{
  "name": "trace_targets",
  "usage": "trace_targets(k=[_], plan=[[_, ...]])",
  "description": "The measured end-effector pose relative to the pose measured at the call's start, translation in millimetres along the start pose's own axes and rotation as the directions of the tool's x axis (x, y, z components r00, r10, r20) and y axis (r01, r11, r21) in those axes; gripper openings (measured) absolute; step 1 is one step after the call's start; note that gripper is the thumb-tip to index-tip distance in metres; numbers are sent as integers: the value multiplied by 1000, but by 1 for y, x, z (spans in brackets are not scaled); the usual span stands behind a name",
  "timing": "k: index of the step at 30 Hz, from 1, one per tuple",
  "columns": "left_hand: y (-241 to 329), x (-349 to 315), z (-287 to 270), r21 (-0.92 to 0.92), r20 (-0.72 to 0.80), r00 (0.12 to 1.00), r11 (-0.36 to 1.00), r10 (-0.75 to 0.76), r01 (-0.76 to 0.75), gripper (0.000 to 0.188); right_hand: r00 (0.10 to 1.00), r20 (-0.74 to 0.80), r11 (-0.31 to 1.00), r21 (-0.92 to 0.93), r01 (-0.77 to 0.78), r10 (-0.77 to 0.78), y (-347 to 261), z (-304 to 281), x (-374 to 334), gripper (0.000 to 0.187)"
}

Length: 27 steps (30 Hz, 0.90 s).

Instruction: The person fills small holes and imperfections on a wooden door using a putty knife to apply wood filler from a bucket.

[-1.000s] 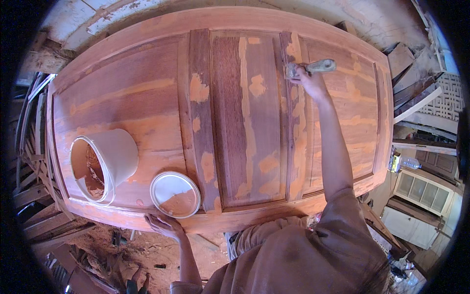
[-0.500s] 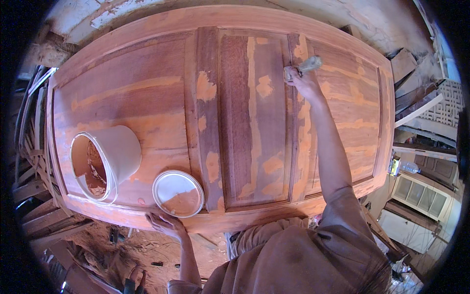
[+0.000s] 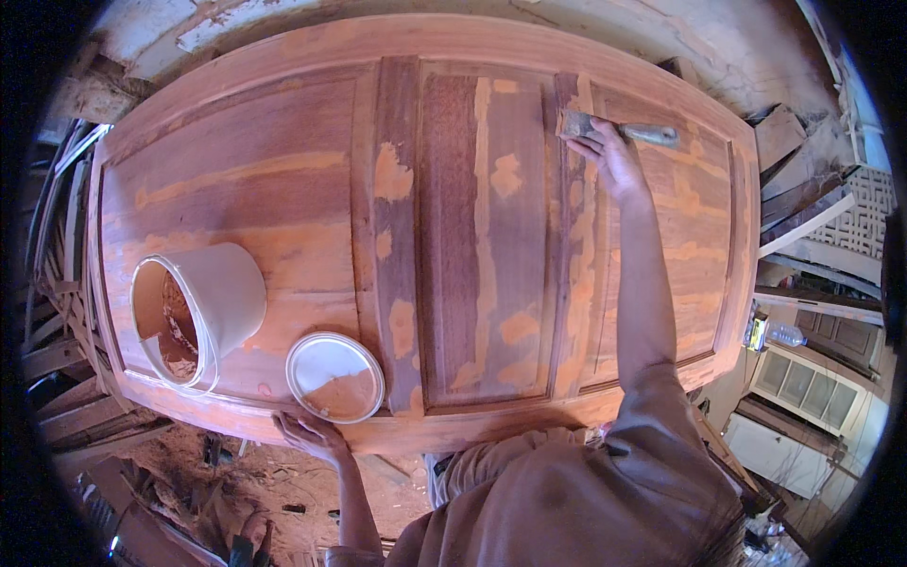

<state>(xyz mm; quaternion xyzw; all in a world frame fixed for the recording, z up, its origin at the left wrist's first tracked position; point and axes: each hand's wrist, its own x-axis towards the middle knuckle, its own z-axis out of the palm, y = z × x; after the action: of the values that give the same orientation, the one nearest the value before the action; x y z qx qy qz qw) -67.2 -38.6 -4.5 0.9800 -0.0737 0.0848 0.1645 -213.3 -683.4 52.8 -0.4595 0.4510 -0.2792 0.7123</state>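
Observation:
A wooden panelled door [image 3: 449,208] lies flat before me, streaked with orange filler. My right hand [image 3: 619,165] reaches to its far right part, gripping a putty knife [image 3: 652,134]. The knife's blade is at the raised strip beside the middle panel, and its handle points right. On the near edge of the door my left hand [image 3: 316,438] rests with fingers stretched out, just below a round white lid [image 3: 321,361] smeared with filler. Left of the lid, a white bucket [image 3: 227,298] lies tilted on its side, reddish filler inside.
Stacked wooden strips [image 3: 71,359] crowd the left side. Planks [image 3: 803,203] lean beyond the door's right end, near a plastic bottle [image 3: 786,335] and a white paned frame [image 3: 812,387]. Sawdust [image 3: 283,482] covers the floor below the near edge.
My right hand has turned, swinging the putty knife's handle down to the right and bringing its blade more into sight; it has shifted slightly right. My left hand stays on the door edge.

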Motion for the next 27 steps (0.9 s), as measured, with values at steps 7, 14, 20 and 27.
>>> trace_targets(k=[7, 14, 20, 27], plan=[[6, 1, -3, -33, 34, 999, 999, -3, 4, 56, 994, 26, 531, -843, 80, -110, 20, 5, 13, 29], [-1, -1, 0, -17, 3, 1000, 1000, 1, -1, 57, 980, 23, 440, -891, 110, -198, 39, 9, 27, 27], [-3, -1, 0, 18, 12, 1000, 1000, 20, -20, 58, 994, -29, 886, -458, 77, -101, 40, 10, 11, 32], [-2, 1, 1, -12, 3, 1000, 1000, 21, -21, 59, 994, 78, 974, 210, -89, 74, 13, -9, 0, 33]])
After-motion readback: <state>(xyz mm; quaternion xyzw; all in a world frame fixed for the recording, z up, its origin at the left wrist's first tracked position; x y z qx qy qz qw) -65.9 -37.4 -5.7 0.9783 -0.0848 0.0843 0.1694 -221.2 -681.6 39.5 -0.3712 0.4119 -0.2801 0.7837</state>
